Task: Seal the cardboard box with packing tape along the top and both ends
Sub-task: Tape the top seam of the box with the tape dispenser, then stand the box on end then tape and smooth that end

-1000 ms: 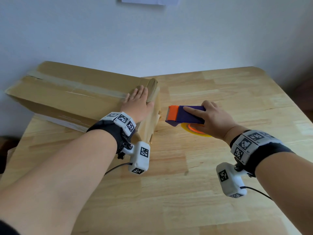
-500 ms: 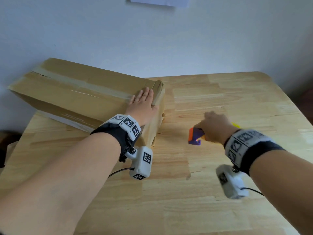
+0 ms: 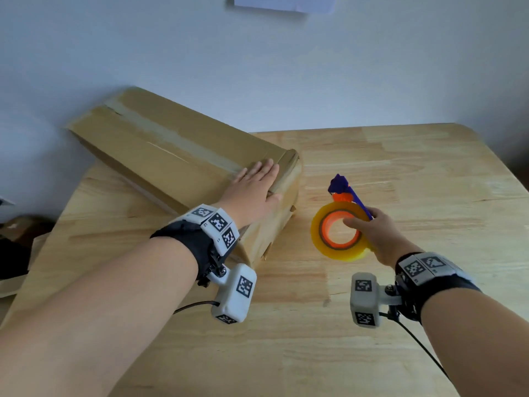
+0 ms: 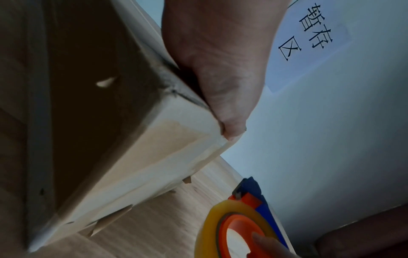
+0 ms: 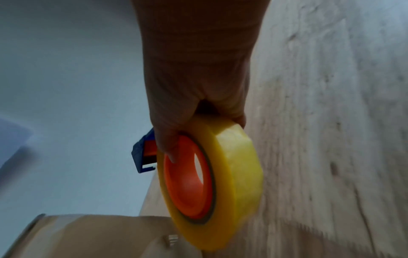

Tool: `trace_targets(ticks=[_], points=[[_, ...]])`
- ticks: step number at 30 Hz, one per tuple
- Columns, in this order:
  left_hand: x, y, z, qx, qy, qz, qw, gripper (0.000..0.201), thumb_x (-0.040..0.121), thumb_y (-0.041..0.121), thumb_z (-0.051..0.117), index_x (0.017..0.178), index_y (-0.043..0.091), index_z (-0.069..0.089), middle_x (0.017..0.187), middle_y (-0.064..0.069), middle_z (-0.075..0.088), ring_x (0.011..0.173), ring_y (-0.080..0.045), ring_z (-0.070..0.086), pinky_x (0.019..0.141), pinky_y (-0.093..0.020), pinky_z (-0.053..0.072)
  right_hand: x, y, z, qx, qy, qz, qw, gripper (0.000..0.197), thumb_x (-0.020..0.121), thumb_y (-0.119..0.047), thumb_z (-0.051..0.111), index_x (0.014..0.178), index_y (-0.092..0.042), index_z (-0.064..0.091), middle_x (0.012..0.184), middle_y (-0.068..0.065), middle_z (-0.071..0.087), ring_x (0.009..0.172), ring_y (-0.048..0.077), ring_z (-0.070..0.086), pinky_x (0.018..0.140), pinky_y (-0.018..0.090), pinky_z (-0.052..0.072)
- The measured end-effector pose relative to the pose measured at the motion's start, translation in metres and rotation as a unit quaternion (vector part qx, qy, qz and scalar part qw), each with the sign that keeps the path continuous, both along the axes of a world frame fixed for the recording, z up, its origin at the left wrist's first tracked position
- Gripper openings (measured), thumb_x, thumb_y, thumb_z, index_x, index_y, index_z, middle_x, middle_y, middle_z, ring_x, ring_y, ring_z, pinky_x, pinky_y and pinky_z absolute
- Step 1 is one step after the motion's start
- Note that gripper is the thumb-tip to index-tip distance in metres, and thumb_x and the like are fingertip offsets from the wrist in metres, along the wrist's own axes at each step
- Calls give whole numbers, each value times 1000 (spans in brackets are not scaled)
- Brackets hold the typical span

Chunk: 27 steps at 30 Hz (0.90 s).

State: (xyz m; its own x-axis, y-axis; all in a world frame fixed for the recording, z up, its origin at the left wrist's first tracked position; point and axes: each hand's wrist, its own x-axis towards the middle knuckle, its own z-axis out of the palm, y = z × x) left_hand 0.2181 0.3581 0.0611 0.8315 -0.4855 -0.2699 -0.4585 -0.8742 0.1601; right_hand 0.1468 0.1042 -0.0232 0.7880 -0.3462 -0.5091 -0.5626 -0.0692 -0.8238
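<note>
A long brown cardboard box (image 3: 171, 156) lies slanted on the wooden table (image 3: 400, 167), a tape strip running along its top seam. My left hand (image 3: 254, 187) presses flat on the top at the box's near end, thumb (image 4: 227, 108) over the edge. My right hand (image 3: 375, 233) grips a tape dispenser: a yellow tape roll (image 3: 340, 233) on an orange core with a blue cutter head (image 3: 339, 183). The thumb hooks into the core (image 5: 187, 174). The dispenser is held upright, to the right of the box's near end (image 4: 154, 157), roll face towards me.
A white wall (image 3: 286, 67) stands right behind the table, with a paper sign (image 3: 283, 1) on it. Cardboard scraps (image 3: 17, 233) lie off the table's left edge. Bare tabletop stretches to the right and in front of the box.
My right hand has lifted the dispenser off the table and turned it upright, so the roll face shows. The left hand stays pressed on the box top.
</note>
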Motion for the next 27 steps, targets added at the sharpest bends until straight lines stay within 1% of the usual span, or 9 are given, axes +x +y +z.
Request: trace_targets(ticks=[4,8,10,12,14,18,23,25,27], points=[[-3,1,-1,-9,-11,-11,1000,62,101,43,24,151,20,-4,158,4,-10,145,-12,-8,117,-31,-7,-15,-5,-32,-62,27,-15,998,46,83,-22,70,126,-13,55,94,6,63,86,25,58,74,38,46],[-4,1,-2,-6,-21,-10,1000,62,100,43,25,151,20,-2,159,4,-8,146,-12,-6,117,-31,-5,-29,-8,-57,-223,78,91,967,36,82,-39,67,110,-17,65,91,10,68,93,34,61,87,51,48],[-5,-2,-1,-3,-33,-2,999,62,100,42,28,151,20,2,159,3,-5,146,-14,-2,119,-34,1,-31,-11,-60,-266,101,128,950,36,83,-42,65,105,-14,64,94,12,67,94,34,60,85,49,50],[-7,-11,1,5,-54,14,998,63,98,39,34,151,18,6,159,0,0,147,-18,3,119,-38,11,-30,-7,-49,-279,116,149,942,43,85,-39,65,115,-9,59,105,16,65,96,33,60,84,46,52],[-11,-22,-1,23,-68,35,997,67,97,35,42,150,15,7,159,-4,0,146,-24,5,119,-41,15,-24,-1,-32,-357,122,179,909,63,85,-44,62,136,-12,42,129,19,50,114,35,49,94,45,44],[-20,-38,-6,73,-87,59,992,75,95,27,49,149,8,1,158,-9,-9,146,-30,0,119,-42,9,2,29,22,-404,-101,201,887,85,85,-37,63,151,-20,12,152,12,21,134,34,28,107,45,31],[-20,-35,-6,62,-90,60,992,65,100,24,37,149,5,0,158,-16,-2,146,-31,3,119,-40,8,36,67,65,-460,-212,405,761,103,84,-27,65,151,-19,-13,160,0,-10,147,18,-4,120,38,13],[-19,-28,-2,36,-72,39,996,59,102,27,29,150,5,1,158,-14,2,146,-27,4,119,-36,7,43,75,67,-492,-195,458,714,101,86,-33,63,150,-18,-14,160,-2,-13,147,15,-10,120,36,6],[-21,-17,4,8,-47,7,999,55,103,24,23,150,6,1,159,-11,1,147,-21,2,119,-31,2,46,80,64,-504,-185,466,703,97,86,-43,62,152,-20,-6,160,-5,-7,147,14,-7,121,37,6]])
